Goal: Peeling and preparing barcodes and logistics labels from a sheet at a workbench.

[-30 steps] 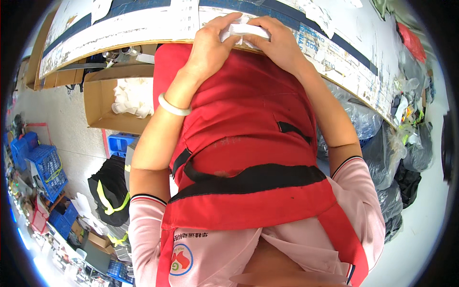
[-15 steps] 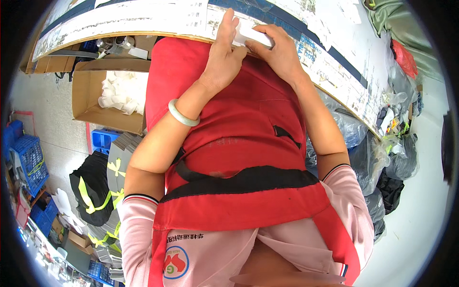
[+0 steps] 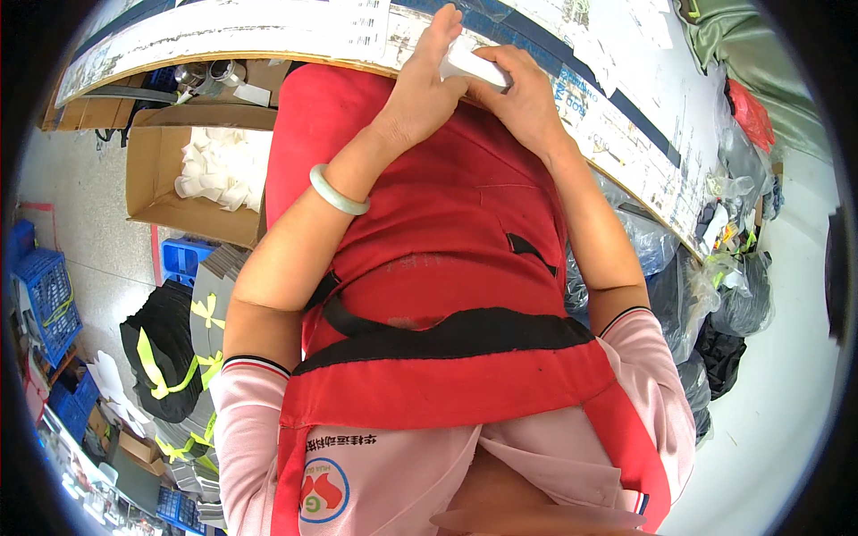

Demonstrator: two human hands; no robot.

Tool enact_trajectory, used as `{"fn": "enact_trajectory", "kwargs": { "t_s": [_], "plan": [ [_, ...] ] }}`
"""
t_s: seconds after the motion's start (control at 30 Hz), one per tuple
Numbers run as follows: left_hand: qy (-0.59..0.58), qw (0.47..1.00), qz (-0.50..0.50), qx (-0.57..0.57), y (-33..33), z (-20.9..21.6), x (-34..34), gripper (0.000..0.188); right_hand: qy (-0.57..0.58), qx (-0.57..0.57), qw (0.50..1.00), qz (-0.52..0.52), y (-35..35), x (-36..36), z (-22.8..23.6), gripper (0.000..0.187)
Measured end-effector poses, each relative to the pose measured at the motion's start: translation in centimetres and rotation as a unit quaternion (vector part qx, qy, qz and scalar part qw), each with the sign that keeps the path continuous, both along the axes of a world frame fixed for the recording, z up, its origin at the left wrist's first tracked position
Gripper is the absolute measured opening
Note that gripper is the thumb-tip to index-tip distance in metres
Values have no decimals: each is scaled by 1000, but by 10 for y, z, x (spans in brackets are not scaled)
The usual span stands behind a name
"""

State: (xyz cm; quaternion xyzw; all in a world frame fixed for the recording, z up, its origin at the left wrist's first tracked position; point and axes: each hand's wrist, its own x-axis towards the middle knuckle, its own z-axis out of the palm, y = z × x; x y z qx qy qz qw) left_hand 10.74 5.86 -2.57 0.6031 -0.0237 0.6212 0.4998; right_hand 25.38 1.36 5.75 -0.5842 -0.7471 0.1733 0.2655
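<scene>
A small white block-like bundle [image 3: 475,68] sits at the near edge of the worktable [image 3: 268,34]; its material I cannot make out. My right hand [image 3: 529,100] grips it, with curled fingers over its far side and the thumb on the near side. My left hand [image 3: 423,96] is held edge-on at the bundle's left end. Its fingers stretch away from me, and the thumb side is close to my right thumb. A pale green bangle [image 3: 338,191] circles my left wrist.
Left of my red apron [image 3: 438,214] stands an open cardboard box [image 3: 156,183] of white pieces [image 3: 223,168]. Black and grey bundles tied with neon yellow strips [image 3: 165,366] lie below it. Clear plastic bags [image 3: 688,295] crowd the right side. White paper [image 3: 349,22] lies on the table.
My left hand's fingers have swung slightly right and farther away, and its thumb has moved in toward my right thumb. My right hand keeps its grip on the white bundle.
</scene>
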Motion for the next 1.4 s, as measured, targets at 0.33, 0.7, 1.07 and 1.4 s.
{"fn": "enact_trajectory", "kwargs": {
  "t_s": [0.33,0.7,1.07,1.4],
  "plan": [
    [234,944,27,-230,-17,42,-8,87,-12,14,1000,5,0,7,-3,35],
    [180,952,25,-247,-16,40,-4,89,-24,37,999,16,0,8,-4,33],
    [222,943,13,-248,-25,50,-10,87,-36,41,998,17,1,11,-9,32],
    [278,940,51,-189,-28,55,-11,85,-50,49,997,12,1,13,-12,33]
  ]
}}
